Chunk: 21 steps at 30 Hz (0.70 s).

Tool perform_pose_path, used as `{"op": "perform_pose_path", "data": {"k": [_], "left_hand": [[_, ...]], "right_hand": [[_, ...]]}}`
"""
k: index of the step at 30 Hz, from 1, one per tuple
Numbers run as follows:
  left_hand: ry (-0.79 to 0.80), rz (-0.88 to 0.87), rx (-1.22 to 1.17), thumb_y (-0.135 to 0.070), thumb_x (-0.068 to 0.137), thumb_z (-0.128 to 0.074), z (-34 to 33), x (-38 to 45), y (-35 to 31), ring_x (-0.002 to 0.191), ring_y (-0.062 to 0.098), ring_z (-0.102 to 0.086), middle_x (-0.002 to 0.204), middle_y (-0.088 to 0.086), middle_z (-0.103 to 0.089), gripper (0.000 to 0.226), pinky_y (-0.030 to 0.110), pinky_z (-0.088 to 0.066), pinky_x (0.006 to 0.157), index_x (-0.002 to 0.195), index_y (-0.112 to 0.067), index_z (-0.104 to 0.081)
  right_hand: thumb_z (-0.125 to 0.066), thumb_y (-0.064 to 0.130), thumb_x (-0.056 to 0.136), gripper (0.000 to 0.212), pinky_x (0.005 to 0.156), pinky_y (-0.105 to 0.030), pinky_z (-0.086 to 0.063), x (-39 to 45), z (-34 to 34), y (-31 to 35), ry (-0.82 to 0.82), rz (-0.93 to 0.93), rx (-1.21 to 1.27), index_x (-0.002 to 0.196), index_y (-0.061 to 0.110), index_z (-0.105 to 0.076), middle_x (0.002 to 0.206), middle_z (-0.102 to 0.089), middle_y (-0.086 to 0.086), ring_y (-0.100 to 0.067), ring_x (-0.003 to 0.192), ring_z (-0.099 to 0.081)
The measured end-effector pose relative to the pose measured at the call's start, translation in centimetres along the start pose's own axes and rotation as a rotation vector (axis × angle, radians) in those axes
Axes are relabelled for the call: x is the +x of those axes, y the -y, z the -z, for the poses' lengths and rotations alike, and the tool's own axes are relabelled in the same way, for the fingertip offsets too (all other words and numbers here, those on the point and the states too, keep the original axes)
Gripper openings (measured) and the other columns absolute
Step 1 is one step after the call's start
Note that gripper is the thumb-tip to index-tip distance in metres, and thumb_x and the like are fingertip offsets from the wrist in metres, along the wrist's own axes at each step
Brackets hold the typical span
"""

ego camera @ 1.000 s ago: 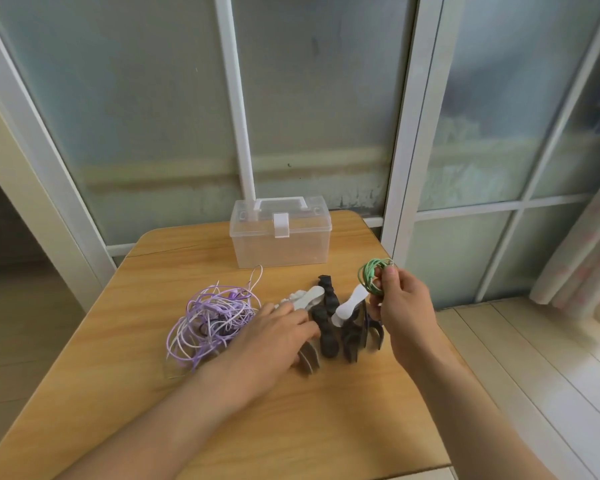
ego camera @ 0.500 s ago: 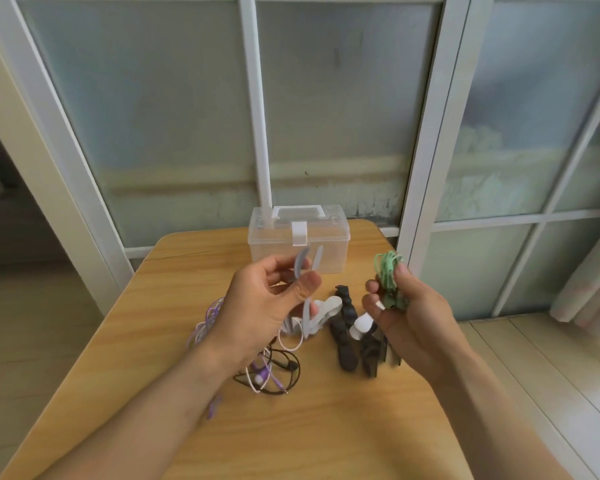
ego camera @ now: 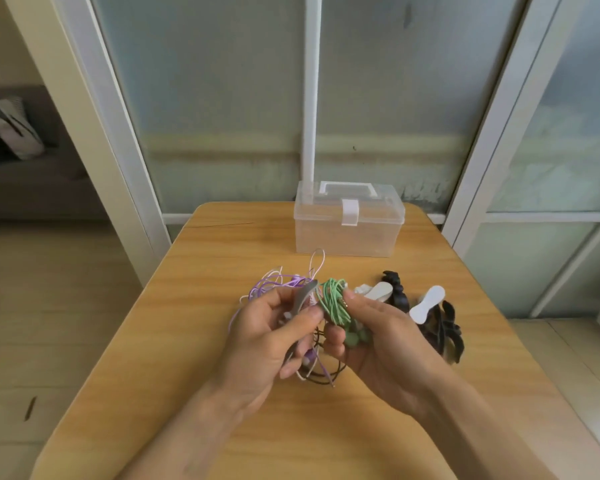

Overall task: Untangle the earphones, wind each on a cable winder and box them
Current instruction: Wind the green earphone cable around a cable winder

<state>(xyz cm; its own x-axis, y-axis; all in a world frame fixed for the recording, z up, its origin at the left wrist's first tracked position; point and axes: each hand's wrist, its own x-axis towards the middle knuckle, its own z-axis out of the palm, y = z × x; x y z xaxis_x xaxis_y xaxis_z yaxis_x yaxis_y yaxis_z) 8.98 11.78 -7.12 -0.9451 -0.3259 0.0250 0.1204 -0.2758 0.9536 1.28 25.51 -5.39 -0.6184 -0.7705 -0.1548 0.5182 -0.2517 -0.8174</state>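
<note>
- Head view: the left hand (ego camera: 274, 337) is raised over the middle of the wooden worktop (ego camera: 194, 344), its grip closed round a grey cable winder (ego camera: 302, 297), thumb laid across the strip's lower part while the upper end sticks up past the fingers.
- The right hand (ego camera: 378, 337) sits just beside it, palm turned up, its grip curled round the green earphones (ego camera: 333, 301): a bunched coil of green cable pinched near the top, with the green earbuds lying lower in the palm.
- The coil and the winder's upper end are touching or nearly so; which one cannot be told.
- Behind and under the left hand lies the purple earphones (ego camera: 274, 282) tangle, loops spread on the worktop, with a pale pink loop (ego camera: 317, 263) standing up toward the box.
- A dark cable (ego camera: 326, 374) curls on the worktop below both hands.
- Right of the hands lie spare winders: two white winders (ego camera: 426, 304) and several black winders (ego camera: 444, 330), piled loosely together.
- The clear plastic box (ego camera: 347, 233) stands at the far edge of the worktop, lid down, white latch at the front, well apart from the hands.
- Frosted glass doors (ego camera: 222, 98) rise behind the worktop.
</note>
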Motion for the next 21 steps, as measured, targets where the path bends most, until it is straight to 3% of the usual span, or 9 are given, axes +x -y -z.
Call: {"op": "perform_pose_path", "data": {"k": [3,7,10,12,15,18,20,21], "left_hand": [[-0.002,-0.009,0.029,-0.018,0.075,-0.073,0.6,0.0,0.4,0.072,0.041,-0.044,0.060,0.016,-0.043,0.030,0.021,-0.027,0.034,0.100,-0.006,-0.062],[-0.009,-0.037,0.013,-0.027,0.060,-0.070,0.7,0.2,0.6,0.062,0.034,-0.046,0.063,0.018,-0.050,0.045,0.023,-0.031,0.037,0.099,-0.004,-0.065],[-0.061,-0.080,-0.042,-0.033,0.061,-0.068,0.3,0.0,0.7,0.055,0.025,-0.047,0.078,0.021,-0.055,0.057,0.023,-0.034,0.037,0.108,-0.002,-0.060],[-0.074,-0.135,0.027,-0.036,0.071,-0.073,-0.4,-0.2,0.4,0.052,0.024,-0.049,0.089,0.020,-0.056,0.053,0.022,-0.035,0.036,0.113,-0.009,-0.058],[-0.056,-0.191,0.154,-0.026,0.082,-0.078,-1.2,-0.7,0.0,0.040,0.019,-0.051,0.080,0.011,-0.059,0.036,0.022,-0.043,0.040,0.111,-0.010,-0.064],[-0.066,-0.279,0.214,-0.021,0.080,-0.075,-1.4,-1.1,0.0,0.039,0.027,-0.054,0.107,0.012,-0.056,0.024,0.035,-0.051,0.043,0.102,-0.012,-0.072],[-0.109,-0.330,0.293,-0.026,0.083,-0.075,-1.3,-1.3,0.1,0.047,0.027,-0.059,0.121,0.005,-0.048,0.021,0.037,-0.055,0.046,0.103,-0.021,-0.075],[-0.129,-0.370,0.373,-0.032,0.086,-0.074,-1.4,-1.4,0.0,0.061,0.025,-0.064,0.124,0.001,-0.044,0.022,0.038,-0.058,0.051,0.108,-0.029,-0.074]], "right_hand": [[-0.044,0.021,0.103,0.040,0.055,-0.024,-0.049,-0.1,-0.5,-0.6,0.000,-0.002,-0.064,0.084,0.005,-0.075,0.069,-0.057,-0.013,-0.015,0.056,-0.050],[-0.053,0.024,0.098,0.031,0.054,-0.023,-0.049,-0.1,-0.6,-1.5,-0.110,0.121,-0.196,0.084,0.004,-0.073,0.065,-0.061,-0.011,-0.015,0.052,-0.052],[-0.061,0.031,0.086,0.029,0.051,-0.023,-0.049,0.0,-0.6,-1.8,-0.175,0.228,-0.266,0.083,0.005,-0.073,0.062,-0.064,-0.008,-0.014,0.049,-0.054],[-0.062,0.029,0.088,0.031,0.053,-0.024,-0.050,-0.1,-0.5,-1.7,-0.145,0.234,-0.312,0.088,0.000,-0.073,0.063,-0.065,-0.008,-0.014,0.051,-0.056],[-0.059,0.024,0.097,0.030,0.057,-0.028,-0.051,-0.5,-0.5,-1.7,-0.077,0.203,-0.405,0.095,-0.002,-0.073,0.066,-0.065,-0.008,-0.015,0.055,-0.057],[-0.056,0.024,0.099,0.029,0.062,-0.032,-0.050,-0.8,-0.6,-1.8,-0.034,0.168,-0.416,0.098,0.001,-0.073,0.064,-0.062,-0.006,-0.015,0.057,-0.055],[-0.055,0.025,0.100,0.031,0.064,-0.033,-0.050,-0.8,-0.5,-1.6,-0.011,0.155,-0.402,0.105,-0.002,-0.070,0.068,-0.061,-0.007,-0.016,0.060,-0.055],[-0.054,0.025,0.101,0.032,0.065,-0.033,-0.050,-0.8,-0.5,-1.5,-0.003,0.162,-0.388,0.107,-0.002,-0.069,0.073,-0.064,-0.008,-0.017,0.063,-0.055]]}}
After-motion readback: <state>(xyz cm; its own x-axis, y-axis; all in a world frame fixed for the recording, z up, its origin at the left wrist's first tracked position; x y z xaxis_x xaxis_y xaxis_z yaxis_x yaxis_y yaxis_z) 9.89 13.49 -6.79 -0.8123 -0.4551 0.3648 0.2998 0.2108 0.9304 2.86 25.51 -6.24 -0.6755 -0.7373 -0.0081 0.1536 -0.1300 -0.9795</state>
